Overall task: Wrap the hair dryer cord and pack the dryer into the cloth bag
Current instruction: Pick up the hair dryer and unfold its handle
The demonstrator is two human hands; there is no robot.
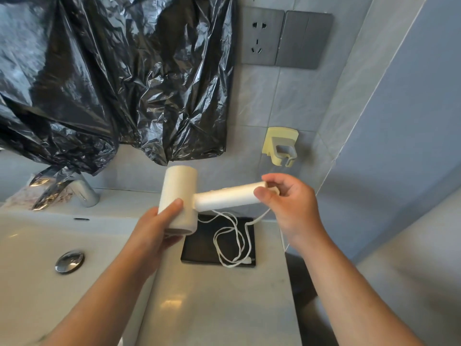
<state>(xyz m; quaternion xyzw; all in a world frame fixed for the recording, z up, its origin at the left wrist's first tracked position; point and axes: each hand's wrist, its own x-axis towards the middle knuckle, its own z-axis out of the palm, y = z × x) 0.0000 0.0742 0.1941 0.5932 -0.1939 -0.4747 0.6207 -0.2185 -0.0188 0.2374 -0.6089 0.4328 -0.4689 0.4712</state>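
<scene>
Gripping the hair dryer (178,199): left hand (159,231) barrel, right hand (287,203) handle.

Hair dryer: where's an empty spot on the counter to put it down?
The bare counter nearest the person is free, between the sink basin and the counter's right edge, in front of the black tray. The tray is crowded with loose cord, and the faucet corner has black plastic hanging over it.
</scene>
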